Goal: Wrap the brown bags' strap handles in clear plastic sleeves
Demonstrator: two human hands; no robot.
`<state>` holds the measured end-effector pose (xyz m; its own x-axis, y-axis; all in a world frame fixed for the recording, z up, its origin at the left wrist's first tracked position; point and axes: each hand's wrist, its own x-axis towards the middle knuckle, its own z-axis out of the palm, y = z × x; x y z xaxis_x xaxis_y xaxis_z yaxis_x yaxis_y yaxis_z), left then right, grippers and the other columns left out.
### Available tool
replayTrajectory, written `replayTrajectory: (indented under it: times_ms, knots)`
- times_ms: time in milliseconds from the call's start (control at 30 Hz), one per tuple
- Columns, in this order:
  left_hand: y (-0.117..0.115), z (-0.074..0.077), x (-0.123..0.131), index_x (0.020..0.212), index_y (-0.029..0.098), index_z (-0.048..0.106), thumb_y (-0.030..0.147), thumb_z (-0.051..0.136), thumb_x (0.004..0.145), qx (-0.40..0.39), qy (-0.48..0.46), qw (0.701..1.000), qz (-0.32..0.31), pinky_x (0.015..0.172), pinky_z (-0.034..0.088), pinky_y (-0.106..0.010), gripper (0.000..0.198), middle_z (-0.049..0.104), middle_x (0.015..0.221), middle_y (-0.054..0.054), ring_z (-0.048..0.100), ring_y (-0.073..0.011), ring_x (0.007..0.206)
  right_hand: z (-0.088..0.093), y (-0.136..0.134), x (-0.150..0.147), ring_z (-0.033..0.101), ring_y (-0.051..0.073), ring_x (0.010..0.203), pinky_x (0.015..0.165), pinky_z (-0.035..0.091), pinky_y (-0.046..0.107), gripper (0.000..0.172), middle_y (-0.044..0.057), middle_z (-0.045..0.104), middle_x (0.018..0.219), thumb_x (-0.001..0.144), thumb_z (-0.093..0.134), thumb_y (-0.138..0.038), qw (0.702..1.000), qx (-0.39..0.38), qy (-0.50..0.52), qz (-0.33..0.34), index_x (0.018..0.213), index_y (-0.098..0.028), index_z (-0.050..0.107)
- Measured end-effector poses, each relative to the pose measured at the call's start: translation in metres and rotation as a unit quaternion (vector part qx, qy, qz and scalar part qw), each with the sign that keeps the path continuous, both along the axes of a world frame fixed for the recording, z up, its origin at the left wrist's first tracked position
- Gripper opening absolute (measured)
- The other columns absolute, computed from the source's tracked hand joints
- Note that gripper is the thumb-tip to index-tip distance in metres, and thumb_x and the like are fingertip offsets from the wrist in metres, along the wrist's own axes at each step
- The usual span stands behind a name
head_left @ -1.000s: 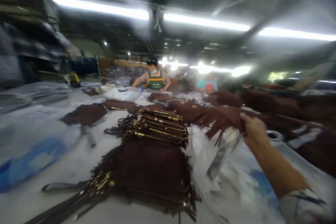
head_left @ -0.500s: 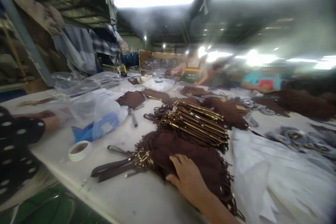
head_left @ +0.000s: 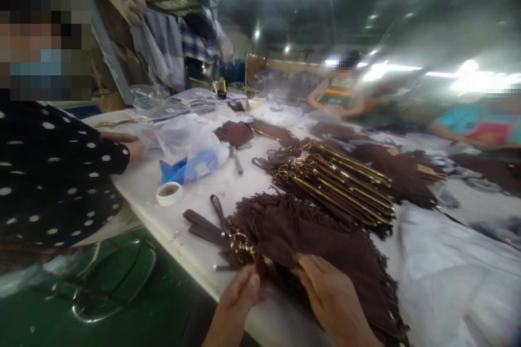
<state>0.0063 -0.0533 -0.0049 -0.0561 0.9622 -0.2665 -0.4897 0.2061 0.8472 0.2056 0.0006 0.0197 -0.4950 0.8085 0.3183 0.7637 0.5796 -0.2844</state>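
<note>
A stack of dark brown fringed pouches [head_left: 325, 244] lies close in front of me, with gold clasps [head_left: 242, 244] and wrist straps [head_left: 205, 227] at its left end. My left hand [head_left: 238, 295] is closed at the near left corner of the top pouch, thumb and fingers pinched by the clasps; the exact part gripped is blurred. Over the pouch's near edge, my right hand [head_left: 331, 295] has its fingers bent, gripping that edge. Behind the stack are several more brown pouches with gold zippers [head_left: 337, 184], laid in an overlapping row.
A tape roll [head_left: 169, 194] and a blue item in clear plastic [head_left: 191, 165] lie left on the white table [head_left: 163, 222]. White sheets [head_left: 451, 271] lie right. A person in a polka-dot sleeve [head_left: 52, 173] stands left; two people work across the table.
My left hand has come into view and reached the pouch's near left corner. My right hand has gone from resting on the pouch to gripping its near edge. The view has turned left.
</note>
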Motion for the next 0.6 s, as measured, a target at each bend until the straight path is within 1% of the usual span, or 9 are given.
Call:
replayTrajectory:
  times_ms: [100,200,233,300,333,400,433,500,600]
  knots:
    - [-0.004,0.007,0.003,0.097,0.014,0.073,0.056,0.071,0.079,-0.005,0.002,0.999,-0.053,0.083,0.048,-0.035,0.046,0.071,0.094,-0.011,0.062,-0.0258,0.092,-0.007,-0.017,0.005,0.065,0.022,0.105,0.088,0.053,0.035,0.024,0.008,0.069,0.113,0.096,0.044,-0.013,0.999,0.031,0.016,0.027,0.115,-0.020,0.055]
    - [-0.008,0.011,0.008,0.101,0.015,0.073,0.053,0.074,0.077,-0.030,-0.034,0.997,-0.057,0.085,0.046,-0.034,0.045,0.071,0.096,-0.010,0.061,-0.0247,0.093,-0.011,-0.026,0.006,0.064,0.023,0.110,0.091,0.054,0.037,0.028,0.010,0.069,0.117,0.095,0.044,-0.014,0.997,0.069,0.010,0.026,0.121,-0.018,0.054]
    - [-0.008,0.013,0.011,0.097,0.014,0.073,0.053,0.074,0.077,-0.032,-0.059,0.996,-0.055,0.086,0.045,-0.034,0.044,0.071,0.094,-0.010,0.061,-0.0241,0.091,-0.011,-0.027,0.005,0.064,0.024,0.110,0.091,0.054,0.038,0.028,0.011,0.069,0.117,0.095,0.044,-0.014,0.997,0.072,0.005,0.021,0.121,-0.017,0.054]
    - [-0.007,0.017,0.016,0.082,0.012,0.073,0.055,0.073,0.077,-0.037,-0.120,0.990,-0.062,0.082,0.046,-0.033,0.044,0.068,0.076,-0.008,0.061,-0.0215,0.078,-0.008,-0.027,0.003,0.066,0.024,0.107,0.089,0.056,0.039,0.028,0.011,0.070,0.115,0.094,0.044,-0.014,0.998,0.068,-0.008,0.013,0.119,-0.017,0.057]
    - [-0.006,0.020,0.017,0.077,0.011,0.071,0.056,0.071,0.078,-0.046,-0.152,0.985,-0.069,0.078,0.047,-0.033,0.045,0.063,0.065,-0.006,0.060,-0.0197,0.070,-0.007,-0.026,0.002,0.066,0.024,0.106,0.089,0.056,0.039,0.029,0.011,0.071,0.114,0.093,0.043,-0.013,0.998,0.064,-0.013,0.012,0.118,-0.016,0.058]
    - [-0.005,0.028,0.018,0.075,0.011,0.069,0.057,0.069,0.079,-0.081,-0.200,0.974,-0.077,0.072,0.048,-0.033,0.046,0.053,0.053,-0.001,0.057,-0.0167,0.059,-0.006,-0.024,0.001,0.066,0.024,0.106,0.088,0.057,0.039,0.031,0.011,0.071,0.114,0.092,0.042,-0.011,0.998,0.065,-0.017,0.012,0.117,-0.017,0.060]
    - [-0.005,0.031,0.016,0.079,0.011,0.069,0.056,0.069,0.080,-0.098,-0.214,0.969,-0.081,0.070,0.048,-0.033,0.045,0.052,0.053,0.000,0.056,-0.0163,0.057,-0.007,-0.024,0.001,0.066,0.024,0.106,0.089,0.057,0.039,0.033,0.011,0.071,0.115,0.091,0.042,-0.010,0.997,0.070,-0.020,0.014,0.116,-0.016,0.061]
    - [-0.007,0.037,0.012,0.087,0.010,0.070,0.052,0.070,0.081,-0.118,-0.227,0.961,-0.103,0.072,0.048,-0.033,0.042,0.058,0.062,-0.003,0.060,-0.0177,0.063,-0.013,-0.026,0.002,0.065,0.026,0.108,0.088,0.056,0.040,0.038,0.012,0.070,0.118,0.087,0.041,-0.007,0.995,0.097,-0.025,0.024,0.117,-0.015,0.063]
    - [-0.015,0.037,0.005,0.090,0.009,0.069,0.043,0.074,0.080,-0.138,-0.229,0.954,-0.139,0.074,0.049,-0.032,0.036,0.065,0.075,-0.008,0.064,-0.0198,0.073,-0.027,-0.033,0.006,0.061,0.028,0.114,0.089,0.055,0.042,0.047,0.014,0.067,0.125,0.083,0.039,-0.002,0.987,0.149,-0.039,0.032,0.123,-0.010,0.062]
